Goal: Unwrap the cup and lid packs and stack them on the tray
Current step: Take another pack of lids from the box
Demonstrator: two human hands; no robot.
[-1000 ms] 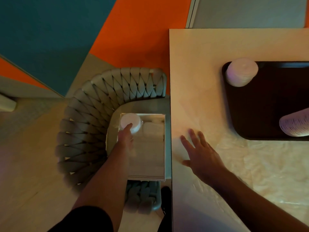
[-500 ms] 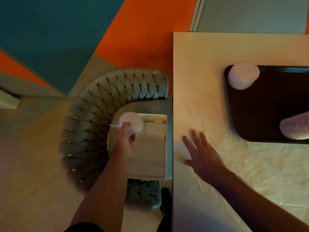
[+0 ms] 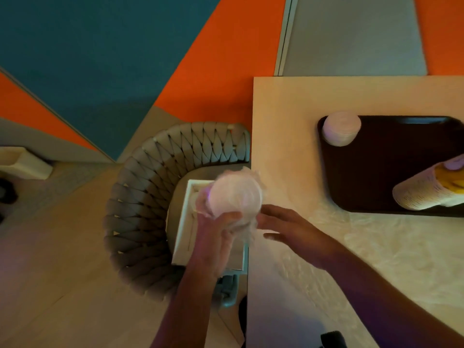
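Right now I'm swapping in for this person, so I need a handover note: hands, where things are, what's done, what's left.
Left hand grips a wrapped lid pack, held above the box on the chair.
Right hand is open, reaching toward the pack, not clearly touching.
On the tray: an upright lid stack and a cup stack lying on its side.
Loose wrap lies on the table.
Left: unwrap this pack, stack it on the tray. Box contents are unclear.

1. Lid pack (image 3: 234,194): white, clear wrap.
2. Tray (image 3: 391,156): dark brown.
3. Cup stack (image 3: 421,194): pale, fine ribbed lines.
4. Chair (image 3: 150,197): grey, woven pattern.
5. Counter (image 3: 286,126): cream.
6. Wall (image 3: 88,51): teal w/ orange panels.
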